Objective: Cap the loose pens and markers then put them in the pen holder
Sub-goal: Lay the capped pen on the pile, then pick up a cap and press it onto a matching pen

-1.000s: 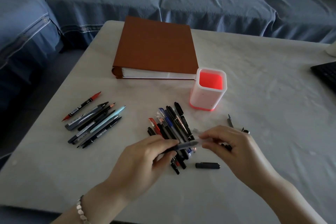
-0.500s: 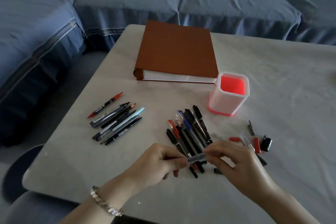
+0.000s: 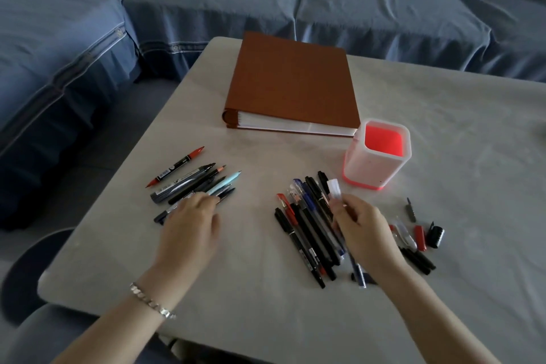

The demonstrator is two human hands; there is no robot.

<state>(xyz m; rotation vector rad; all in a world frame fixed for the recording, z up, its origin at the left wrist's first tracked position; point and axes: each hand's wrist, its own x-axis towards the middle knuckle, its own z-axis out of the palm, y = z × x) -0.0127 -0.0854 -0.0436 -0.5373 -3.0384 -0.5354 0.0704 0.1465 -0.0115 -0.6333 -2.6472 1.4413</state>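
My right hand [image 3: 366, 233] grips a capped pen [image 3: 334, 190]. Its clear cap points up toward the white pen holder with a red inside [image 3: 354, 165], and its blue end sticks out below my wrist. This hand hovers over the middle pile of pens [image 3: 307, 233]. My left hand [image 3: 192, 224] lies flat on the near end of the left pile of pens and markers [image 3: 192, 182], fingertips touching them, nothing lifted. Loose caps, including a red cap [image 3: 419, 237] and a black cap [image 3: 435, 235], lie to the right of my right hand.
A brown binder [image 3: 292, 83] lies at the back of the white table [image 3: 472, 245], touching the holder's left rear. A blue sofa [image 3: 206, 0] wraps around the far and left sides. A dark chair seat [image 3: 26, 272] shows at the lower left.
My left hand let go of the pen and moved left onto the left pile. My right hand keeps the capped pen and has turned it up toward the holder.
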